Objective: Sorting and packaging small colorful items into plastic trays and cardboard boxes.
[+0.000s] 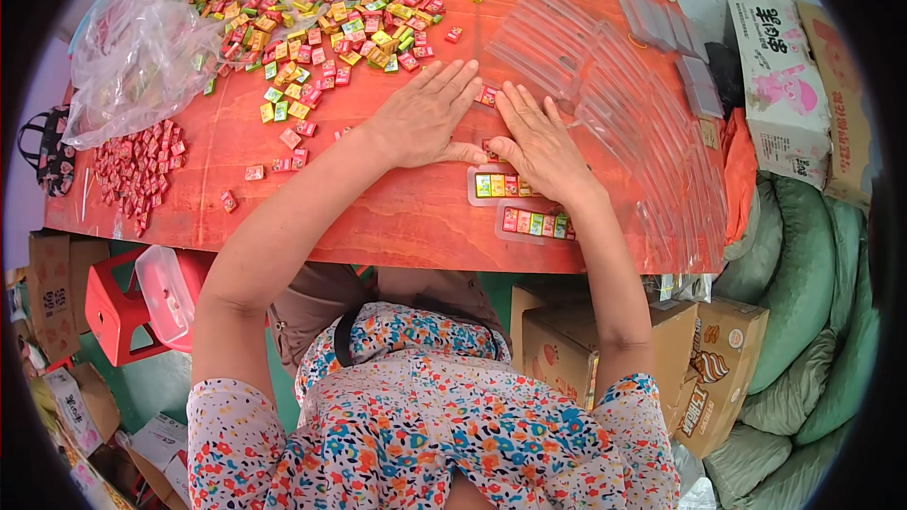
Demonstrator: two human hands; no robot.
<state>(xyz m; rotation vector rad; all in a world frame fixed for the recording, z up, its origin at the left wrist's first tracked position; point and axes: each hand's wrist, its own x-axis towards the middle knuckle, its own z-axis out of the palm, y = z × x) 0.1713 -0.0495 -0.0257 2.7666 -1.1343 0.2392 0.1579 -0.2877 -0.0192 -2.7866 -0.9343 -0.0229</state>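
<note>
My left hand lies flat, its fingers stretched forward, and holds nothing that I can see. My right hand is also stretched out, palm down, over a small row of little boxes that it mostly covers. A red little box shows between the fingertips of both hands. Below my right hand sits a clear plastic tray filled with yellow, green and red little boxes. Nearer the table's front edge is a second clear tray, holding a row of red, green and white ones. What lies under both palms is hidden.
A big heap of mixed little boxes covers the far left of the red table. A red pile and a clear plastic bag lie at left. Nested clear trays spread right. Cartons stand beyond the right edge.
</note>
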